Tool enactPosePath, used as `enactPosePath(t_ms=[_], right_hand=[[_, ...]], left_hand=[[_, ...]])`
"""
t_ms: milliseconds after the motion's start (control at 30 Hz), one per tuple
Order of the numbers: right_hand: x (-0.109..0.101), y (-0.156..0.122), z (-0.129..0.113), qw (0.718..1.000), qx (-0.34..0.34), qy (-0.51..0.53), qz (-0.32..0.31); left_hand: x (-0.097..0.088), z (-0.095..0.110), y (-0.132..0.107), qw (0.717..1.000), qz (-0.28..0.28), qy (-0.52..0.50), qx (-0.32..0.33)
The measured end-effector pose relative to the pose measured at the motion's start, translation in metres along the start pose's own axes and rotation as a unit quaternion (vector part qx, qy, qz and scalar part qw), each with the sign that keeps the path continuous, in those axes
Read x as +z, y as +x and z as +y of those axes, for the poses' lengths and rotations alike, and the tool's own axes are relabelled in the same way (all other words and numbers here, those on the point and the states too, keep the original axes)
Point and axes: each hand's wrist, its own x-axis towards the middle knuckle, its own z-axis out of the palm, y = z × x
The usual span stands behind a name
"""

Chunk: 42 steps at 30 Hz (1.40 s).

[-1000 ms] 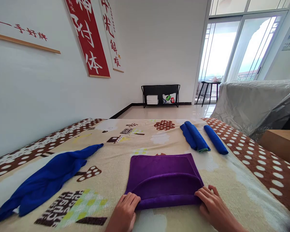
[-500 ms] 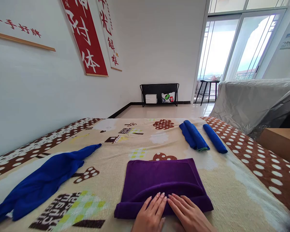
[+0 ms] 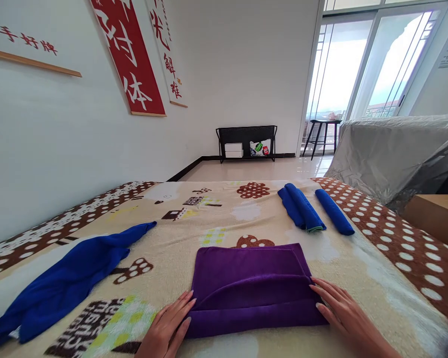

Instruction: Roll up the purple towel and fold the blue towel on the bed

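A purple towel (image 3: 246,268) lies on the patterned blanket in front of me, with a folded or rolled band along its near edge and a raised crease across its middle. My left hand (image 3: 168,323) is at the towel's left end, fingertips and thumb touching the band's edge. At the right end, my right hand (image 3: 341,311) touches the side with its fingertips, thumb apart below. Both hands have stretched fingers and grip nothing that I can see. Crumpled on the left is a blue cloth (image 3: 70,283).
Two rolled blue towels, one thicker (image 3: 302,206) and one slimmer (image 3: 334,211), lie at the far right of the blanket (image 3: 224,219). Beyond stand a black rack (image 3: 246,134), a stool (image 3: 323,129) and furniture under a plastic sheet (image 3: 395,149). A wooden box-like edge (image 3: 433,219) borders the right.
My hands have parted from the middle of the purple towel's near edge to its left and right ends. The near band now looks flatter and straighter.
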Motion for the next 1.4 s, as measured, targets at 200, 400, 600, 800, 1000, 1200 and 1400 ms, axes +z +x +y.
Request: enactPosePath(t_ms=[200, 400, 600, 800, 1000, 1200, 1400], right_hand=[[0.014, 0.076, 0.001, 0.976, 0.149, 0.155, -0.036], [0.031, 0.137, 0.009, 0.973, 0.182, 0.132, -0.047], [0.037, 0.153, 0.019, 0.973, 0.178, 0.118, -0.086], [0.041, 0.156, 0.027, 0.976, 0.162, 0.113, -0.093], [0.041, 0.152, 0.028, 0.981, 0.15, 0.098, -0.071], [0.043, 0.153, 0.025, 0.984, 0.141, 0.094, -0.046], [0.04, 0.161, 0.019, 0.986, 0.14, 0.089, -0.007]], left_hand=[[0.031, -0.034, 0.068, 0.967, -0.008, -0.144, -0.212], [0.067, -0.061, 0.13, 0.964, 0.005, -0.126, -0.235], [0.072, -0.067, 0.144, 0.96, -0.014, -0.138, -0.243], [0.078, -0.065, 0.158, 0.948, -0.053, -0.139, -0.281], [0.069, -0.079, 0.164, 0.94, -0.098, -0.181, -0.272], [0.059, -0.099, 0.163, 0.925, -0.107, -0.269, -0.245], [0.066, -0.098, 0.165, 0.917, -0.042, -0.302, -0.257]])
